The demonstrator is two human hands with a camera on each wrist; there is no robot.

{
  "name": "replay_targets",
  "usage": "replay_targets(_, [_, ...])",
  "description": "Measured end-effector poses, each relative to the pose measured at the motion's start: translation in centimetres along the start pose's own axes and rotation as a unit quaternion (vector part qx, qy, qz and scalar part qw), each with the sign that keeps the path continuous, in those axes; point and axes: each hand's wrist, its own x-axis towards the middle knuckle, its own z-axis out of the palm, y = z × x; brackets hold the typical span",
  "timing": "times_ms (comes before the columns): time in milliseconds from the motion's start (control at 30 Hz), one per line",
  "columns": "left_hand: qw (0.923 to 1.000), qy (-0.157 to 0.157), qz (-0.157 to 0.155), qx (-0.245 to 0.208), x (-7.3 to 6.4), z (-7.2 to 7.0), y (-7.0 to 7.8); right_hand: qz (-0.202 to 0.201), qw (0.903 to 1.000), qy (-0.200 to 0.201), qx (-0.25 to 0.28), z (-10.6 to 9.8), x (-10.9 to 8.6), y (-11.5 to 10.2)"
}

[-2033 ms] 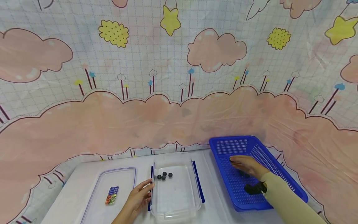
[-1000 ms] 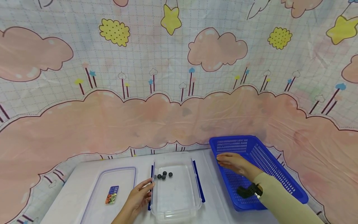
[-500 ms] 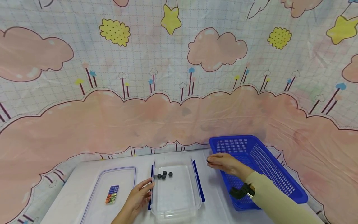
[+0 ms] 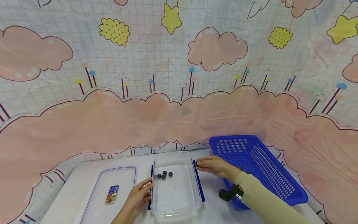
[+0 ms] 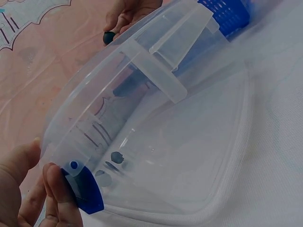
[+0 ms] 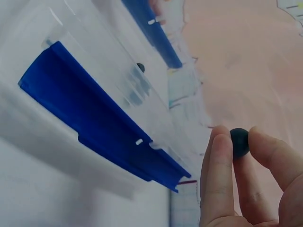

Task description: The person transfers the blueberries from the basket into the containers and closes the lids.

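A clear plastic box with blue side latches stands uncovered on the table. Several dark blueberries lie inside it towards the far left. My left hand holds the box's left side, its thumb at the rim and its fingers against the blue latch. Just above the right rim is my right hand. Between its thumb and fingertips it pinches a single blueberry, best seen in the right wrist view.
To the right stands a blue slotted basket, with something dark in it partly hidden by the right forearm. A clear lid bearing a colourful label lies left of the box. Patterned cloth hangs behind the table.
My right hand has come up out of the basket with the blueberry and moved left to the box's right rim. The left hand and the box have stayed in place.
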Motion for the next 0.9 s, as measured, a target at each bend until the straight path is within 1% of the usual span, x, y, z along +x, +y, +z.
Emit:
replay_targets(167, [1.0000, 0.002, 0.008, -0.002, 0.0, 0.0, -0.1, 0.000, 1.0000, -0.007, -0.002, 0.9, 0.5, 0.5])
replay_targets(300, [1.0000, 0.004, 0.007, -0.004, 0.0, 0.0, -0.1, 0.005, 0.9999, -0.008, -0.005, 1.5, 0.9, 0.8])
replay_targets(567, [0.9999, 0.002, 0.011, -0.011, -0.1, 0.1, -0.1, 0.023, 0.9996, 0.005, -0.015, 3.0, 1.4, 0.8])
replay_targets(767, [0.9999, 0.005, 0.007, -0.012, 0.1, 0.1, 0.0, 0.022, 0.9995, 0.015, -0.014, 4.1, 1.9, 0.7])
replay_targets(900, [0.9999, 0.006, 0.001, -0.010, 0.3, 0.0, 0.0, 0.016, 0.9997, 0.009, -0.013, 4.7, 2.4, 0.7])
